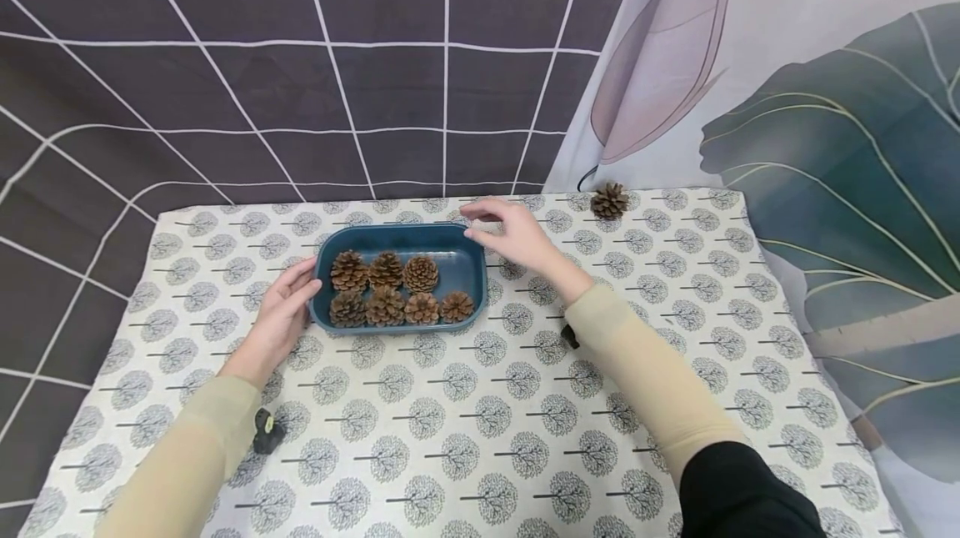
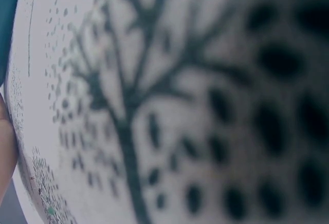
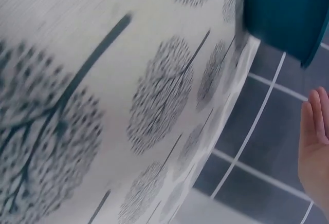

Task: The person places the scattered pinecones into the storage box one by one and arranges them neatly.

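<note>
In the head view a dark blue oblong tray (image 1: 465,267) stands on the patterned cloth, with several brown pine cones (image 1: 385,305) in two rows inside. Bare tray floor shows at its back right. My left hand (image 1: 283,313) touches the tray's left end, its thumb at the rim and its fingers along the outside. Beside the back right corner is my right hand (image 1: 521,242), with thumb and fingers spread apart and nothing between them. From the right wrist, the hand (image 3: 316,136) appears apart from the tray (image 3: 285,16). Only a sliver of the left hand (image 2: 6,147) shows in its wrist view.
A lone pine cone (image 1: 610,201) lies near the cloth's back edge, right of the tray. The tree-print tablecloth (image 1: 465,429) covers the table. A dark tile-patterned backdrop (image 1: 390,87) rises behind, and a leaf-print curtain (image 1: 847,146) hangs at the right.
</note>
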Demonstrator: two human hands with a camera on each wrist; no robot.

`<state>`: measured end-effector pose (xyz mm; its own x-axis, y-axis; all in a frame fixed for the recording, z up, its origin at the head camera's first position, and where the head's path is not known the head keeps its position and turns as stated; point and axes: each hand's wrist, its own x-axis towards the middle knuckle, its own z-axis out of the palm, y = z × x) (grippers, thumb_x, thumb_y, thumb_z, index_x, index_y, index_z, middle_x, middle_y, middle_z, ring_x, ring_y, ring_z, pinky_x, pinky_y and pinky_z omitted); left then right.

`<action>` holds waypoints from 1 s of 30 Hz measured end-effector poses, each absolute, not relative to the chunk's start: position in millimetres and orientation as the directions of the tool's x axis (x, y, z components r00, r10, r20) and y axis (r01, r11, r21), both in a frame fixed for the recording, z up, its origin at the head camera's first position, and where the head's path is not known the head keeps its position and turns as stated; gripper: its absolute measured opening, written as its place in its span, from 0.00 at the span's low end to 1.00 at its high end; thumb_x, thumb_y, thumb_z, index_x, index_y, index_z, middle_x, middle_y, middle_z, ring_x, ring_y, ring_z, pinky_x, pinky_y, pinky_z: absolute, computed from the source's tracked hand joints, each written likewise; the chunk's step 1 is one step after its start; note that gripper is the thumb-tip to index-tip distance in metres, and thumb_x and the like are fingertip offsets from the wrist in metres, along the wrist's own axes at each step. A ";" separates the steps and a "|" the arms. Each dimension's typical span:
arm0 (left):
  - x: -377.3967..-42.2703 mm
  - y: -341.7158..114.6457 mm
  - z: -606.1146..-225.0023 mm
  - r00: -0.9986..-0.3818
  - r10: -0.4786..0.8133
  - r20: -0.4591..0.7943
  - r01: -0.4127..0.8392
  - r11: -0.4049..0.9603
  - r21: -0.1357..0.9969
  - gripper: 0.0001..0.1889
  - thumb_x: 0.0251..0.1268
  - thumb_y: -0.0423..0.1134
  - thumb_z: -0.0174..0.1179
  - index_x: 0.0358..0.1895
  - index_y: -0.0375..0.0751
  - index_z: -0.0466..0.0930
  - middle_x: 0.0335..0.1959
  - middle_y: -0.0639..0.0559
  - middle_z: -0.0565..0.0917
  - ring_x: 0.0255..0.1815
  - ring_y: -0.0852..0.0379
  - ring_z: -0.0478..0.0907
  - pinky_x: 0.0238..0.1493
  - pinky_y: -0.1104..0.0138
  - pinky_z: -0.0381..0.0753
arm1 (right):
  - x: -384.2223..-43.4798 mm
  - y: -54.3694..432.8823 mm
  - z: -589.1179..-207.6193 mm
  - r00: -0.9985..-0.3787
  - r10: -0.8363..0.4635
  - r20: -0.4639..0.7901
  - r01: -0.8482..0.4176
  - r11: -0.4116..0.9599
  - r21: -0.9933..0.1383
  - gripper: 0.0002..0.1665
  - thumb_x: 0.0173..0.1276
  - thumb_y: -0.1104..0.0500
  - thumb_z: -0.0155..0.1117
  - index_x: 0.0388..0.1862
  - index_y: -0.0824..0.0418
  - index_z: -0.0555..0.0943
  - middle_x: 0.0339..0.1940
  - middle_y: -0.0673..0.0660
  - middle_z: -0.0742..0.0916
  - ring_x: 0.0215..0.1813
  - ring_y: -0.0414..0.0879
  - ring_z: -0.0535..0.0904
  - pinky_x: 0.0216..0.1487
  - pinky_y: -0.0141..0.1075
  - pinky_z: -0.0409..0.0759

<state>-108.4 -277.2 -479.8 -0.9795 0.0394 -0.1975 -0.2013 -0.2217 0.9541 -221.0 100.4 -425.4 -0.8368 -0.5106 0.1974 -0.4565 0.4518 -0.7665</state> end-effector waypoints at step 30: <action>-109.1 -276.7 -480.1 -0.977 0.029 -0.213 -0.214 -0.218 0.952 0.19 0.82 0.29 0.53 0.63 0.59 0.79 0.57 0.76 0.84 0.63 0.75 0.77 0.67 0.83 0.74 | -238.1 240.2 -432.7 -0.993 -0.033 0.111 -0.110 0.561 -0.820 0.26 0.72 0.66 0.71 0.68 0.67 0.80 0.68 0.69 0.84 0.70 0.65 0.80 0.79 0.53 0.76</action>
<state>-109.1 -276.7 -480.1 -0.9767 0.0288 -0.2129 -0.2140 -0.2184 0.9521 -238.1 240.2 -432.7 -0.9933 -0.0331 0.1105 -0.1100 0.5612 -0.8203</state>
